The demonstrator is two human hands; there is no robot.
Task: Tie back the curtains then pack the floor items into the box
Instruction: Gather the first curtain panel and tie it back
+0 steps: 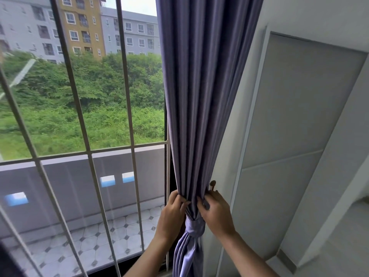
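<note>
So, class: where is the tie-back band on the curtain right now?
In the head view, the tie-back band wraps the purple curtain low and right of centre, just below the left hand and right hand.

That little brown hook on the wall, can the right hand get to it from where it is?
Probably yes. The right hand is pinching the purple curtain just below the brown hook, and nothing sits between its fingers and the hook. It would likely have to loosen its grip on the fabric first.

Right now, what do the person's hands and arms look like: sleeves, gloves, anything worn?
Both are bare: the left hand and right hand wear no gloves, and no rings, watch or bands show. Both forearms are uncovered down to the frame's bottom edge, with no sleeve in view. No markings are visible.
</note>
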